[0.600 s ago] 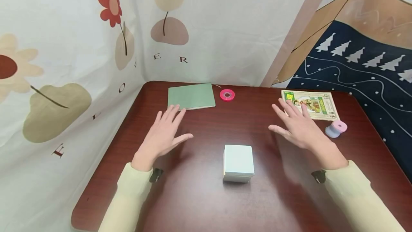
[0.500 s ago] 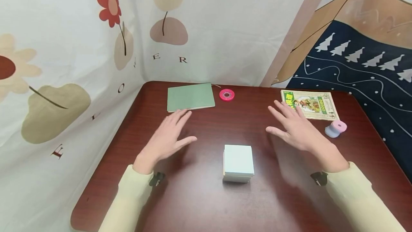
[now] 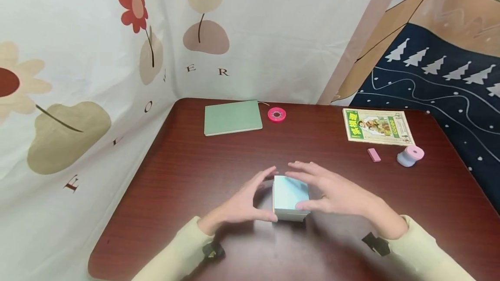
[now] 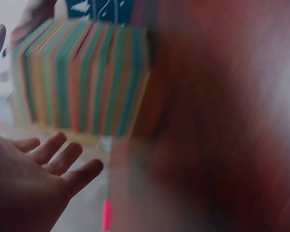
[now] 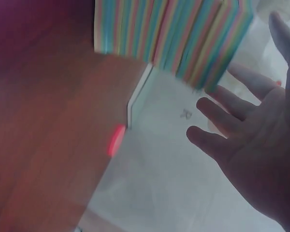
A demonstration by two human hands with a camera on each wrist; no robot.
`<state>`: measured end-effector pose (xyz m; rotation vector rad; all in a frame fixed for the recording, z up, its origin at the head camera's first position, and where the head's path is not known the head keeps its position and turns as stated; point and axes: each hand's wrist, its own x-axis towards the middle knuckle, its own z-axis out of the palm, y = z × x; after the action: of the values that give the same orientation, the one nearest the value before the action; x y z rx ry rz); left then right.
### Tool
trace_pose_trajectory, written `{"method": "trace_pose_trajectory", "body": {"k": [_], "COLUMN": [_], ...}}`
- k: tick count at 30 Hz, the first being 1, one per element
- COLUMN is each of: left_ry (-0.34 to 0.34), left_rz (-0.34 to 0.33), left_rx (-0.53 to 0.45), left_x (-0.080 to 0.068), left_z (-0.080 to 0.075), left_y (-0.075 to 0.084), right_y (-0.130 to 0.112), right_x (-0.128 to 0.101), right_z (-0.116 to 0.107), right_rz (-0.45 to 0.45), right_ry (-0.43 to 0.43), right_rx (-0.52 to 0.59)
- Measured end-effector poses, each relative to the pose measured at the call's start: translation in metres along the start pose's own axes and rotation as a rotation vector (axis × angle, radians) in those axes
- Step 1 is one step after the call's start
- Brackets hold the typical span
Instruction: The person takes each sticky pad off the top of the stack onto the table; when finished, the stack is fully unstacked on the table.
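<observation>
A square block of note paper (image 3: 290, 192) stands on the table in the head view, its top pale blue. Striped sides in pink, yellow, green and blue show on the block in both wrist views. My left hand (image 3: 243, 203) is at its left, fingers spread, the thumb tip close to the near left corner. From the right my right hand (image 3: 337, 192) reaches over the block, thumb and fingers apart and slightly bent. Gaps show between the fingers and the block in the wrist views; whether a fingertip touches it I cannot tell.
At the back of the brown table (image 3: 187, 164) lie a green notebook (image 3: 233, 118) and a pink ring-shaped roll (image 3: 276, 115). An illustrated booklet (image 3: 378, 126), a small pink bar (image 3: 373, 155) and a pink-and-white spool (image 3: 410, 156) are at the right. Printed cloth (image 3: 273, 34) hangs behind.
Both hands have come inward and nearer to the body, from wide apart over the table to either side of the paper block. The pink bar has come into view; the block stays put.
</observation>
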<state>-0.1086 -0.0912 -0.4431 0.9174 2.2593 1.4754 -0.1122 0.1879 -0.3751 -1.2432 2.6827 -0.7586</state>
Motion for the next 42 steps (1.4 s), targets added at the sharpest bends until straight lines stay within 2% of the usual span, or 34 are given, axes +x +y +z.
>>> {"method": "trace_pose_trajectory", "body": {"k": [4, 9, 12, 19, 25, 29, 32, 37, 42], "left_ry": [0.046, 0.123, 0.147, 0.153, 0.154, 0.155, 0.156, 0.158, 0.151], "left_rz": [-0.039, -0.012, 0.001, 0.011, -0.017, -0.035, -0.031, -0.014, -0.029], "left_rx": [0.010, -0.024, -0.045, -0.067, -0.069, -0.081, -0.079, -0.083, -0.075], "left_x": [0.002, 0.007, 0.008, 0.010, 0.009, 0.008, 0.008, 0.009, 0.010], "left_z": [0.017, 0.028, 0.031, 0.031, 0.031, 0.031, 0.031, 0.031, 0.031], "left_y": [-0.001, -0.004, -0.005, -0.008, -0.007, -0.008, -0.009, -0.009, -0.010], "right_y": [-0.007, -0.009, -0.010, -0.013, -0.007, 0.015, 0.041, 0.088, 0.120], "right_x": [0.001, 0.003, 0.004, 0.007, 0.011, 0.018, 0.025, 0.038, 0.053], "right_z": [0.010, 0.017, 0.018, 0.013, -0.007, -0.021, -0.021, -0.003, 0.020], "right_rz": [-0.016, -0.029, -0.028, -0.018, 0.012, 0.098, 0.190, 0.328, 0.442], "right_ry": [-0.014, 0.017, 0.031, 0.048, 0.055, 0.101, 0.144, 0.199, 0.141], "right_rx": [-0.017, -0.023, -0.017, -0.044, 0.039, 0.081, 0.078, 0.050, -0.001]}}
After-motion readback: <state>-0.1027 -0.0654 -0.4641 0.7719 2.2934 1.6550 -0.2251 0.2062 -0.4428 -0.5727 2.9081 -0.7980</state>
